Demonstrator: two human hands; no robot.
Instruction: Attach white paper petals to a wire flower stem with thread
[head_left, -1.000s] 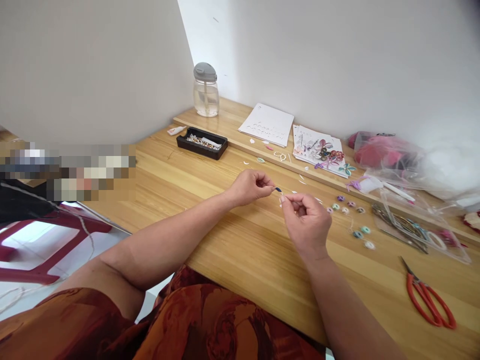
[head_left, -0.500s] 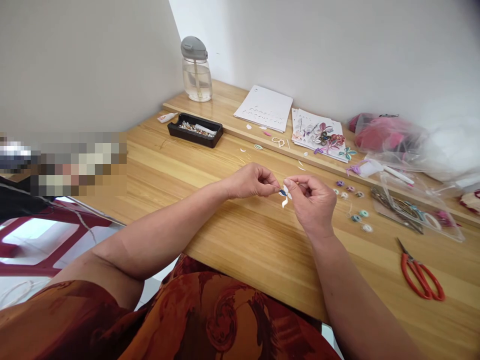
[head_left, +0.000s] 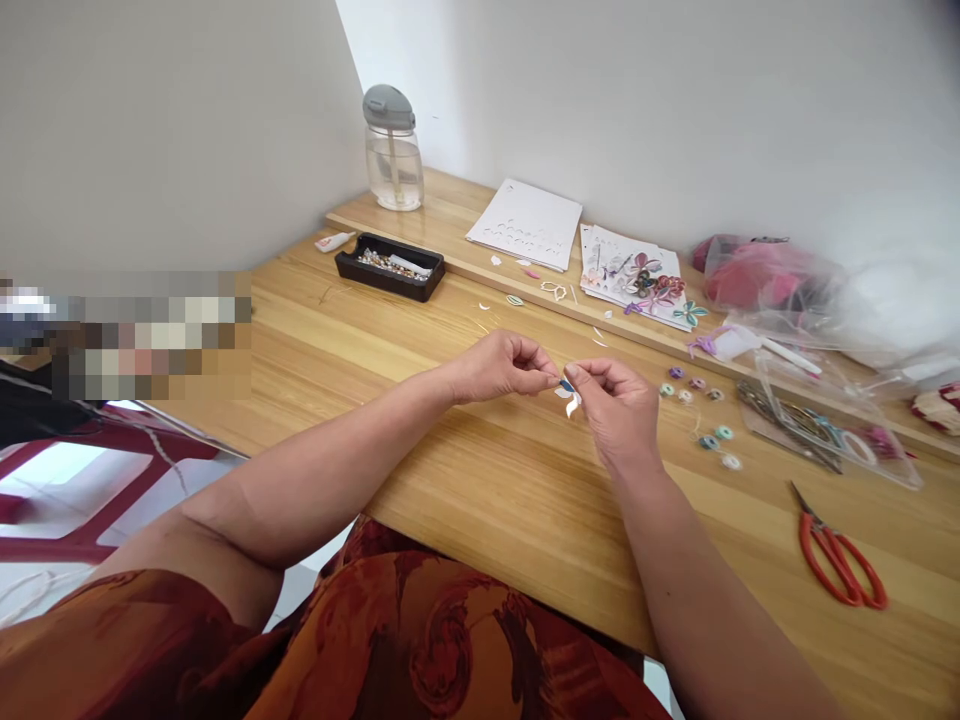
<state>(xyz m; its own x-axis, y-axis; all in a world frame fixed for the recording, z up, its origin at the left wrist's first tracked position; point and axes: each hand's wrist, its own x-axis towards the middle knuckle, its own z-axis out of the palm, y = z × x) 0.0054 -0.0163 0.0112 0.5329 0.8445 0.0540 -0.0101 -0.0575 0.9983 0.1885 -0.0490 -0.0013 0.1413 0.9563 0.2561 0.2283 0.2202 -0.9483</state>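
The blue piece (head_left: 566, 385), a white petal (head_left: 574, 405) below it, sits between the left hand (head_left: 506, 367) and right hand (head_left: 621, 408), thumbs and forefingers pinched closed on it — a light, even hold, steady above the table (head_left: 480, 490), should spare its shape

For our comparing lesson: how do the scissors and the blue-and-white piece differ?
The scissors lie on the table; the piece is held between the left hand and right hand. The scissors have red handles; the piece is blue and white. The scissors are larger than the piece.
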